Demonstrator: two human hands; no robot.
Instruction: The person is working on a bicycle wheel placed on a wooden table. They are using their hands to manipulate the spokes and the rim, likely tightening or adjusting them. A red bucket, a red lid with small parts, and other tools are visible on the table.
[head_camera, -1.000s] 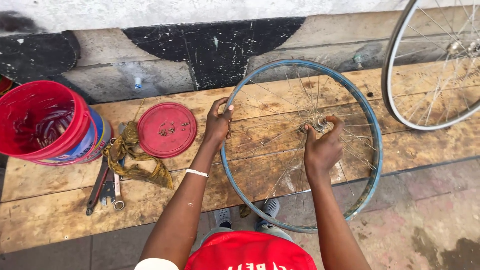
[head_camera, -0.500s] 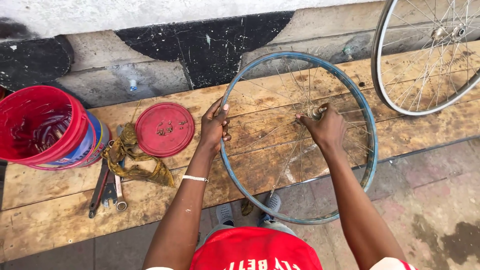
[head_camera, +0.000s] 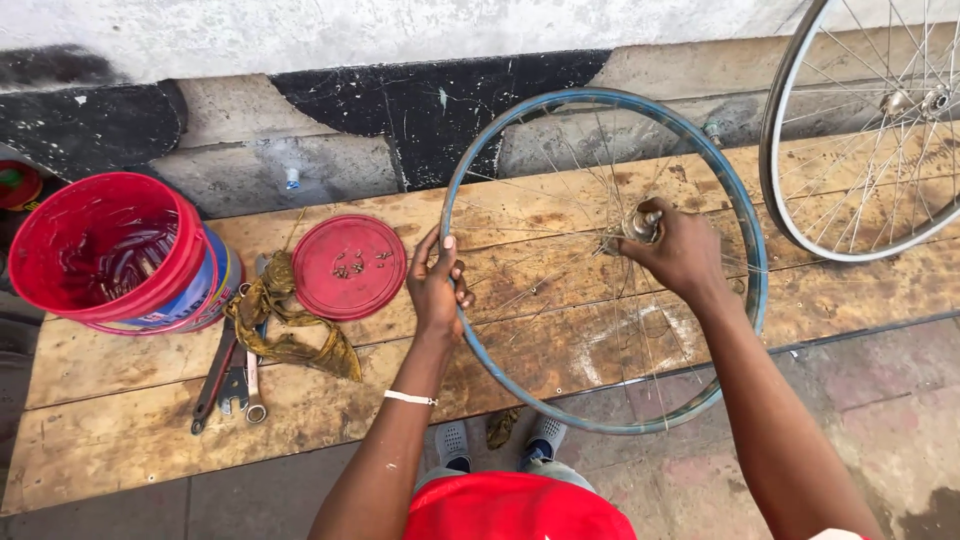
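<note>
One wheel: blue-rimmed bicycle wheel (head_camera: 745, 290) is standing over the wooden bench (head_camera: 130, 400), its lower arc hanging past the front edge.
Left hand (head_camera: 437, 285): is closing its fingers round the rim's left side.
Right hand (head_camera: 682, 250): is pinching the hub (head_camera: 640, 225) at the centre.
Handling: probably light and stiff at rim and hub; thin spokes look bendable, so those two holds suit it.
Nearby: red lid (head_camera: 349, 266), rag (head_camera: 285, 325), wrenches (head_camera: 232, 380), red bucket (head_camera: 110, 250).
Unclear: second wheel (head_camera: 800, 215) is being cut off at right; spoke ends are too fine to read.

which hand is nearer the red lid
Left. The left hand grips the blue rim right beside the red lid; the right hand is farther, at the hub.
</note>
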